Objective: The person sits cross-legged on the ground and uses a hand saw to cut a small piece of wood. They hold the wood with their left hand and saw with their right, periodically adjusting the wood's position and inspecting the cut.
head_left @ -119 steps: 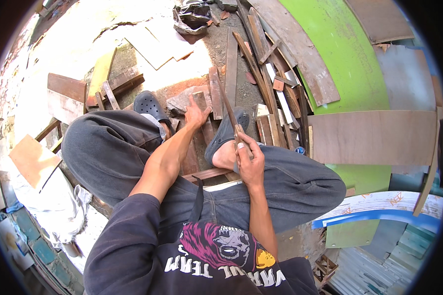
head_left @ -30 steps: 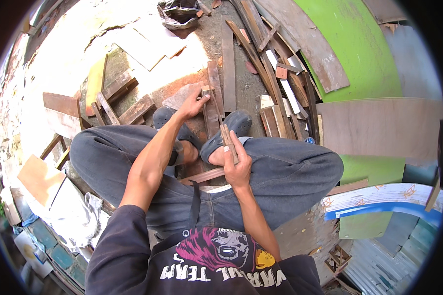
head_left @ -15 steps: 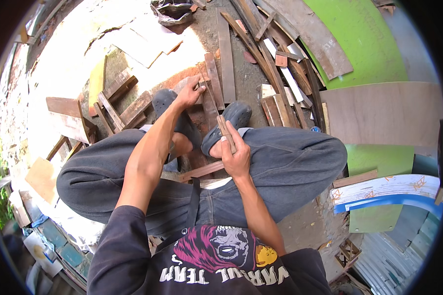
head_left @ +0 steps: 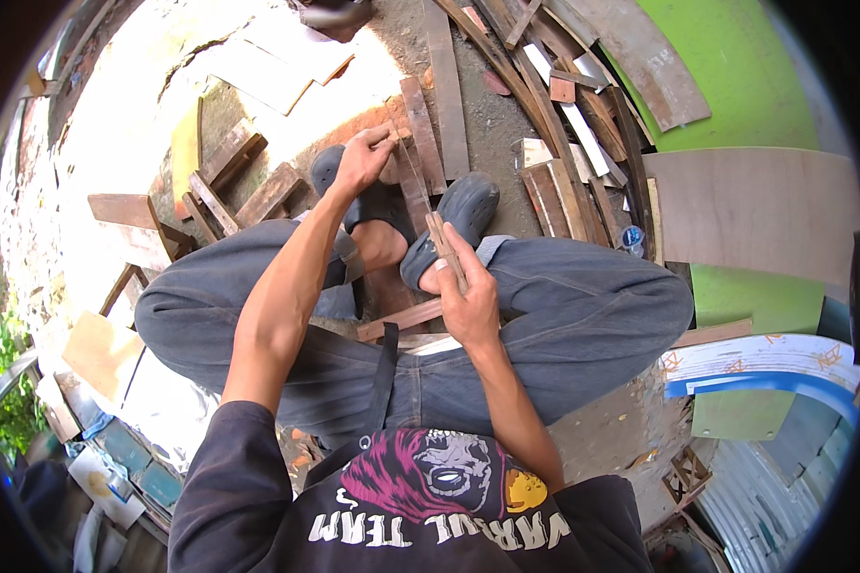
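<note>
Many planks (head_left: 445, 81) litter dirt ground (head_left: 492, 119); left fingers (head_left: 380, 135) clasp wood (head_left: 405, 135), right fingers (head_left: 462, 250) a handle (head_left: 440, 232).

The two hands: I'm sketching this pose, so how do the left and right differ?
The left hand is higher in the head view; the right hand is lower. The left hand is at the far end of a brown wood piece, though its exact hold is unclear; the right hand is closed around a wooden handle. Both hands are bare.
</note>
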### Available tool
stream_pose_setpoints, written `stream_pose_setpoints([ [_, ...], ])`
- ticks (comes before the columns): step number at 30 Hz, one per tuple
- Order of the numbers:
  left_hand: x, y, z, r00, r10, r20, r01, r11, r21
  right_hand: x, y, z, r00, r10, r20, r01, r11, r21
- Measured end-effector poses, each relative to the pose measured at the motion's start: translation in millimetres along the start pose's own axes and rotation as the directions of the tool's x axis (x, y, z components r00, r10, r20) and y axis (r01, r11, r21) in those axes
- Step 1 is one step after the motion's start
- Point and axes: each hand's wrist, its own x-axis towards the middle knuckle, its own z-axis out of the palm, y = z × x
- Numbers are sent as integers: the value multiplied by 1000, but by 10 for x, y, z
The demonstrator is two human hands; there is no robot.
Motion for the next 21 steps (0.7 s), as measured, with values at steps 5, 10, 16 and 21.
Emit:
stream_pose_setpoints([
  [5, -162, 169, 164, 939, 130, -319, -137, 991, -2, 20, -1, -4, 999, 5, -32, -4, 999, 32],
  [10, -139, 170, 83, 933, 237, -270, -202, 967, 153, -95, -121, -61, 1000, 13, -27, -12, 1000, 11],
  [16, -82, 279, -16, 985, 93, -148, -85, 995, 58, -267, -154, -100, 999, -37, -20, 36, 997, -68],
  [21, -59, 204, -20, 978, 171, -120, -157, 980, 119, -218, -212, -54, 1000, -19, -15, 19, 1000, -14],
])
